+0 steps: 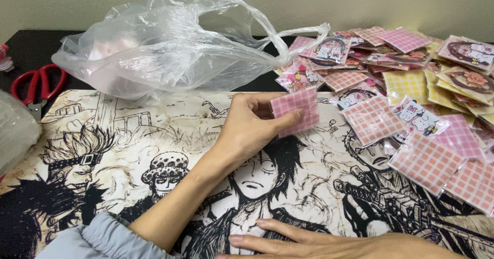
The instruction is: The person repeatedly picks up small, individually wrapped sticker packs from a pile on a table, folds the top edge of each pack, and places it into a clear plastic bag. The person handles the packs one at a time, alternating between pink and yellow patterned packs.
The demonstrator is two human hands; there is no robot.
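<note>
Two hands are over a big mat (154, 135) with black cartoon drawings. The left hand (247, 127) reaches across and pinches a small pink checked packet (297, 109) between thumb and fingers, holding it up just above the mat. The right hand (319, 241) lies flat and open on the mat at the bottom, holding nothing. A big pile of packets (411, 94), pink, yellow and some with cartoon pictures, sits just to the right of the held one. A crumpled clear plastic bag (170, 48) lies behind. Red scissors (36, 86) rest far left.
</note>
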